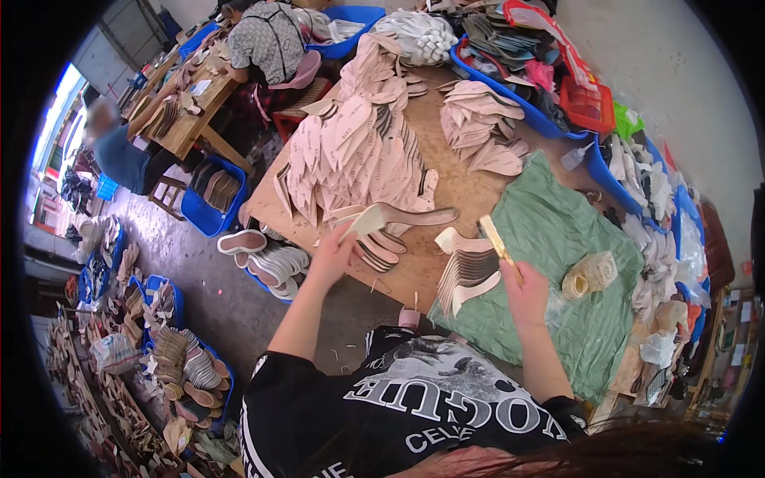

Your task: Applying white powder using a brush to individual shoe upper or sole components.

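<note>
My left hand is closed on the pale end of a curved shoe insole, whose narrow part stretches right over the table. My right hand grips a brush with a light wooden handle, tilted up to the left. Between the hands, a fanned stack of curved insoles lies at the edge of a green plastic sheet. Several more insoles rest under the held one. To the right of my right hand, a cloudy jar lies on the sheet.
A large heap of pink insoles covers the wooden table; a smaller heap sits to its right. Blue bins line the right side. Two people sit at another table far left. Filled bins stand on the floor.
</note>
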A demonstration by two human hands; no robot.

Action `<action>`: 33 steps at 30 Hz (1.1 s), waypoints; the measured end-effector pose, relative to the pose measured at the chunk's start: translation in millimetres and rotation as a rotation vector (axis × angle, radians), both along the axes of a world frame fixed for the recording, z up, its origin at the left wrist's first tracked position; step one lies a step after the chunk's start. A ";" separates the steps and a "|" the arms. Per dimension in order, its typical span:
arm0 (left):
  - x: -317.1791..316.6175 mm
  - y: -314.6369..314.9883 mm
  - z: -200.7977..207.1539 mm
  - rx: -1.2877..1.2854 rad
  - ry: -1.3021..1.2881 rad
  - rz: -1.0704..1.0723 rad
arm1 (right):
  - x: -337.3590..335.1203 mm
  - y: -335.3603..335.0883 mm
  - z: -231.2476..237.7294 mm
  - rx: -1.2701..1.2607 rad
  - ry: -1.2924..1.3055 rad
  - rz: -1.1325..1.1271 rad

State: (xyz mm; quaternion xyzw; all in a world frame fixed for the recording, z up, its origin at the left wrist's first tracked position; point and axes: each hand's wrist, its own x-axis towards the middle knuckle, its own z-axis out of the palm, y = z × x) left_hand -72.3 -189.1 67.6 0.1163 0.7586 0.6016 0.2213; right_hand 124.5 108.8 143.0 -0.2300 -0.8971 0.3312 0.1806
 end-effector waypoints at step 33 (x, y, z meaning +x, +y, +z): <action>7.3 183.9 -112.2 -0.406 0.702 -0.192 | 95.6 46.5 -39.7 -0.262 -0.091 -0.424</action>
